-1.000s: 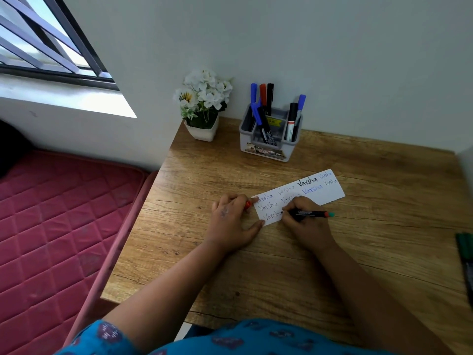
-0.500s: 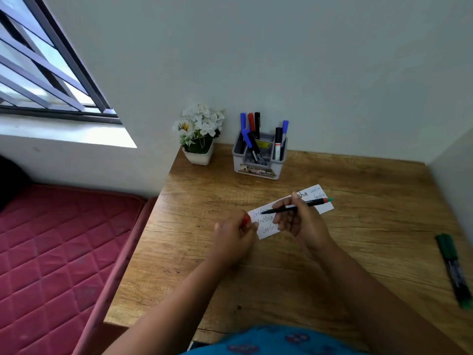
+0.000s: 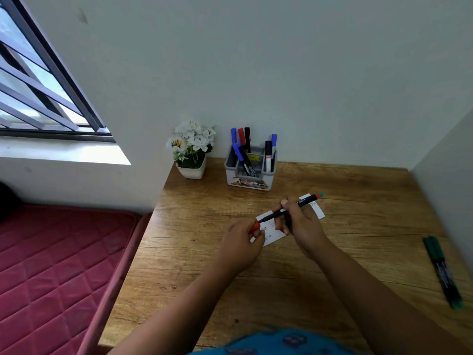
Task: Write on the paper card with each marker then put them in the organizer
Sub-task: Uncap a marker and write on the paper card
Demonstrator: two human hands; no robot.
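My right hand [image 3: 298, 221] grips a thin black marker [image 3: 305, 200] with a red-and-green end, held above the desk and pointing left. My left hand [image 3: 242, 243] pinches the marker's red cap [image 3: 255, 227] right at the marker's tip. Under both hands lies the white paper card [image 3: 317, 210] with handwritten words, partly hidden. At the back of the desk stands the grey organizer [image 3: 250, 178] with several blue, red and black markers upright in it. Two green markers [image 3: 441, 269] lie at the desk's right edge.
A white pot of white flowers [image 3: 192, 149] stands at the wooden desk's [image 3: 204, 252] back left corner. Walls close the back and right sides. A red mattress [image 3: 56, 265] lies below the desk's left edge, under a barred window.
My right hand has lifted the marker off the card and turned its tip toward my left hand, which has risen with the red cap to meet it. The head camera has tilted up.
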